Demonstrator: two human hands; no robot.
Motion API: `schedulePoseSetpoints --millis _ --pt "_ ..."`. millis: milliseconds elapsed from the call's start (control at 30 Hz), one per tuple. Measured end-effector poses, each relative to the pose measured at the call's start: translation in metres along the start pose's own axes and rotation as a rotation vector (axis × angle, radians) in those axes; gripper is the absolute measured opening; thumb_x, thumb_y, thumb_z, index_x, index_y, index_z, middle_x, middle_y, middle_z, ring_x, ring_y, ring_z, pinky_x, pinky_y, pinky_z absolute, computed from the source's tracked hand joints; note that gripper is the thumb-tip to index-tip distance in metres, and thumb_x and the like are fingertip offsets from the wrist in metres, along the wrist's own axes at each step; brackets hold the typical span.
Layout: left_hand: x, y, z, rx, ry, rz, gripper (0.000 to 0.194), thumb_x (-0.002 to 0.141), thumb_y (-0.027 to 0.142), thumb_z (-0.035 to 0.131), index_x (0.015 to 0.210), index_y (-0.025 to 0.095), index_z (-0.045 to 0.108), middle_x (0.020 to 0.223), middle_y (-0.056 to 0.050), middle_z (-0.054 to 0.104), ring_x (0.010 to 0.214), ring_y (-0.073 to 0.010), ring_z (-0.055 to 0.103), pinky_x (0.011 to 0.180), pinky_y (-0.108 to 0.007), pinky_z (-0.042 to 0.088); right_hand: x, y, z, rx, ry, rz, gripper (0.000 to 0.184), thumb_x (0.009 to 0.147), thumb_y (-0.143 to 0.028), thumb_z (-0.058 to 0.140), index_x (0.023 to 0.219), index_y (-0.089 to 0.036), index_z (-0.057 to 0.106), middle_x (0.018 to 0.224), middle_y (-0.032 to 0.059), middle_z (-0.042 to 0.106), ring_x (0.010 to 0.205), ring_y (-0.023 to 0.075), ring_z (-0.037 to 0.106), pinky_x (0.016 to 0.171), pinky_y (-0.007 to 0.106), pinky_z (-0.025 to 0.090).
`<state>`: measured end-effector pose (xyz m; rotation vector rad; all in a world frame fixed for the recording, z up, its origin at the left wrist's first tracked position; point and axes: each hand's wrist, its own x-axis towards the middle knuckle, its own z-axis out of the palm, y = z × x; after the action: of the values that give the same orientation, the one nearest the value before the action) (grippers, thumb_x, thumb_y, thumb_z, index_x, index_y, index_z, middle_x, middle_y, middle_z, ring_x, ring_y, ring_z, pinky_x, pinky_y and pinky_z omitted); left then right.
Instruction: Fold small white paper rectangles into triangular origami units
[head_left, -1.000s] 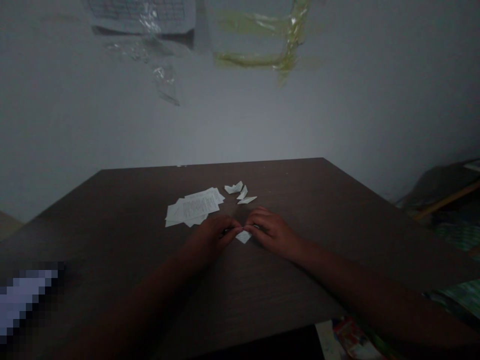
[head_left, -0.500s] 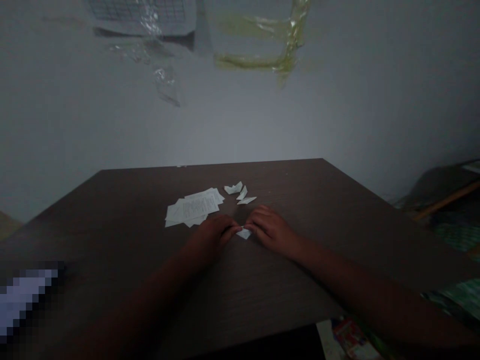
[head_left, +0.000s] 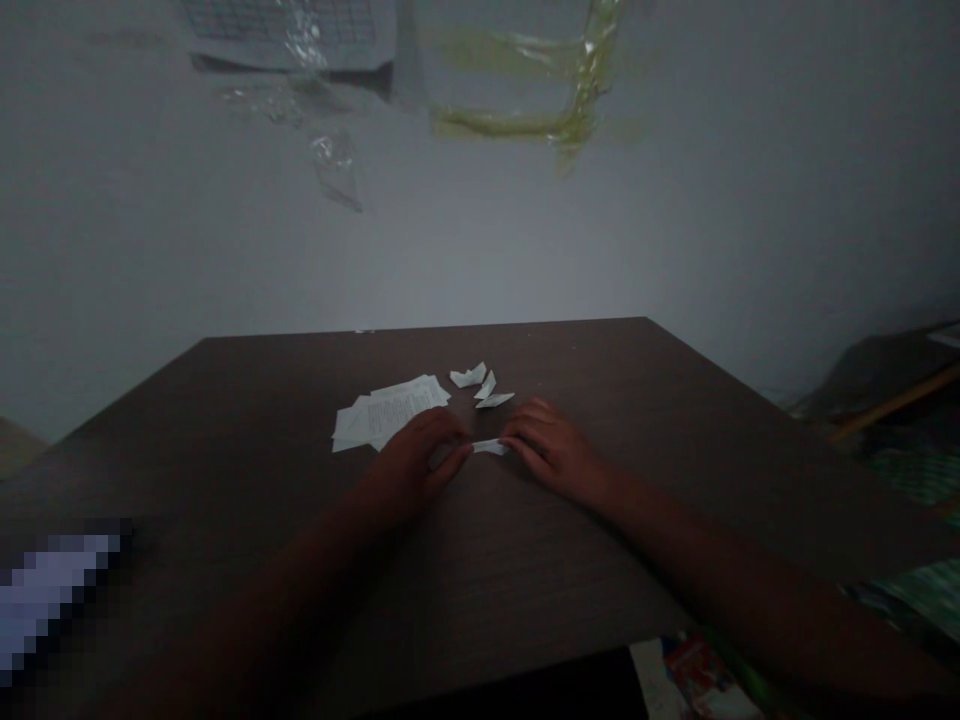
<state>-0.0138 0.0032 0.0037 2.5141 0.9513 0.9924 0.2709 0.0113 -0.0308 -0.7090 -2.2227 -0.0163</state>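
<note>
A small folded paper [head_left: 490, 446] is stretched between my two hands, low over the dark table. My left hand [head_left: 424, 455] pinches its left end between thumb and fingers. At the right end, the fingertips of my right hand [head_left: 551, 448] are closed on the same paper. Just beyond my hands lie three small folded paper pieces: a boat-shaped one [head_left: 469, 376], a narrow upright one [head_left: 486, 385] and a flat pointed one [head_left: 495, 400]. A loose pile of printed paper sheets [head_left: 390, 408] lies beside my left hand, which covers part of it.
The dark wooden table [head_left: 300, 360] meets a pale wall [head_left: 480, 240] with tape and a gridded sheet [head_left: 345, 25] on it. A pixelated flat object [head_left: 52, 590] lies at the left. Past the table's right edge is green checked cloth [head_left: 915, 475].
My hands have moved slightly apart. The paper between them now shows as a long narrow strip instead of a downward-pointing triangle.
</note>
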Motion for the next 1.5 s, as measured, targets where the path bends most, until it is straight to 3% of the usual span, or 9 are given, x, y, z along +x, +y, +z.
schedulePoseSetpoints --millis 67,167,467,933,1133,1500 --pt "-0.001 0.005 0.007 -0.017 0.019 0.075 0.013 0.109 0.023 0.063 0.111 0.023 0.075 0.11 -0.008 0.08 0.106 -0.0261 0.076 0.101 -0.043 0.064 0.001 -0.005 0.003 0.003 0.006 -0.023 0.018 0.12 -0.025 0.06 0.109 -0.023 0.074 0.102 0.0073 0.079 0.1 0.0255 0.072 0.095 0.043 0.059" --pt "-0.002 0.005 0.013 -0.057 0.038 0.104 0.013 0.107 0.018 0.063 0.107 0.023 0.075 0.104 -0.006 0.08 0.1 -0.024 0.077 0.097 -0.04 0.065 0.002 -0.01 0.003 0.026 0.027 -0.033 0.017 0.12 -0.022 0.059 0.11 -0.023 0.073 0.102 0.0074 0.08 0.099 0.0252 0.073 0.093 0.043 0.06" --pt "0.0 0.008 0.012 -0.184 0.025 -0.068 0.011 0.1 0.017 0.069 0.098 0.024 0.077 0.095 -0.002 0.078 0.087 -0.0205 0.072 0.087 -0.035 0.061 0.003 -0.02 0.002 0.11 0.022 0.023 0.011 0.118 -0.029 0.066 0.111 -0.024 0.074 0.104 0.0075 0.08 0.102 0.0254 0.074 0.092 0.043 0.062" --pt "-0.001 0.013 0.012 -0.246 0.019 -0.213 0.006 0.094 0.024 0.076 0.099 0.024 0.079 0.09 -0.001 0.076 0.083 -0.021 0.071 0.081 -0.036 0.059 0.005 -0.023 0.001 0.238 0.077 0.064 0.019 0.119 -0.032 0.066 0.106 -0.026 0.077 0.096 0.0046 0.08 0.094 0.0233 0.074 0.089 0.041 0.062" --pt "-0.002 0.019 0.01 -0.225 0.038 -0.155 0.009 0.096 0.025 0.076 0.104 0.025 0.08 0.096 -0.003 0.08 0.086 -0.0226 0.073 0.085 -0.039 0.062 0.004 -0.025 0.0 0.169 0.064 0.042 0.015 0.118 -0.029 0.067 0.107 -0.026 0.077 0.098 0.0055 0.081 0.096 0.0245 0.075 0.09 0.044 0.063" --pt "0.001 0.024 0.009 -0.186 0.042 -0.096 0.009 0.095 0.02 0.069 0.092 0.023 0.076 0.089 -0.002 0.077 0.082 -0.0203 0.071 0.08 -0.035 0.06 0.004 -0.028 0.003 0.149 0.121 -0.006 0.014 0.119 -0.03 0.068 0.109 -0.026 0.077 0.099 0.0058 0.081 0.095 0.0248 0.075 0.09 0.045 0.064"
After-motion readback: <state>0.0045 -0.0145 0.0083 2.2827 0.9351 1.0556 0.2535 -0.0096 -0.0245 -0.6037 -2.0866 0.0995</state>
